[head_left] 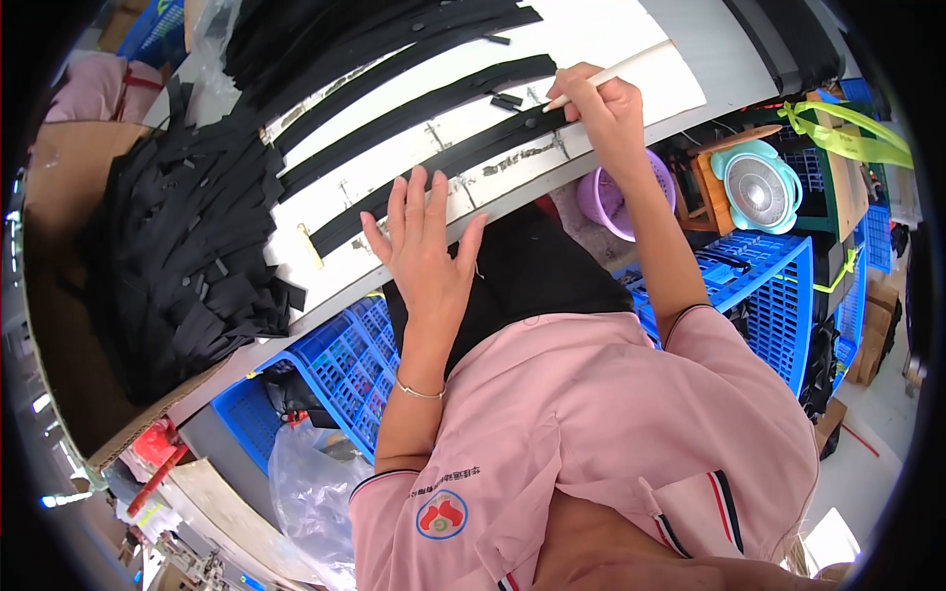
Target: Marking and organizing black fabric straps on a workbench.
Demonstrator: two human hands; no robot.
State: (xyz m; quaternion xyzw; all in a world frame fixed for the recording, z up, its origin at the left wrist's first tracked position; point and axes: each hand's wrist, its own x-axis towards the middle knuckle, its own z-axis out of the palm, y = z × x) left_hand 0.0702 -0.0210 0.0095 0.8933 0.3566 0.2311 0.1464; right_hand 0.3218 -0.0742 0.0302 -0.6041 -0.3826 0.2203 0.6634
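Observation:
A long black fabric strip (458,158) lies across a white board (680,87) with dark marks and short lines drawn on it. My right hand (606,108) is closed around a slim white marking pencil (621,67), its tip at the strip's right end. My left hand (424,236) lies with fingers spread, fingertips at the strip's near edge. Two more black strips run side by side beyond it, one being the middle strip (414,97). Small black pieces (506,100) sit near the pencil tip.
A cardboard box (49,187) heaped with cut black strips (187,246) stands at the left. More black strips (335,39) are piled at the board's far side. Below the table edge are blue plastic crates (345,364), a purple basket (631,197) and a small turquoise fan (764,185).

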